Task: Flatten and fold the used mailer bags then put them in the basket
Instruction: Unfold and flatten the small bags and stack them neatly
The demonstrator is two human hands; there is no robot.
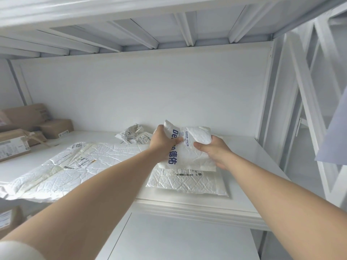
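The left hand (162, 141) is gripping the left edge of a white mailer bag with blue print (185, 149), fingers curled round it. The right hand (214, 152) is pinching its right edge. The bag is hanging just above a flattened mailer (187, 182) lying near the table (253, 160) edge. A large mailer (75, 169) is lying to the left, a crumpled mailer (133, 136) farther back, and cardboard boxes (28, 117) far left.

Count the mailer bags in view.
4. A printed bag gripped by the left hand and right hand; a folded bag beneath it; a large bag spread left; a crumpled bag at the back. Others possibly hidden.
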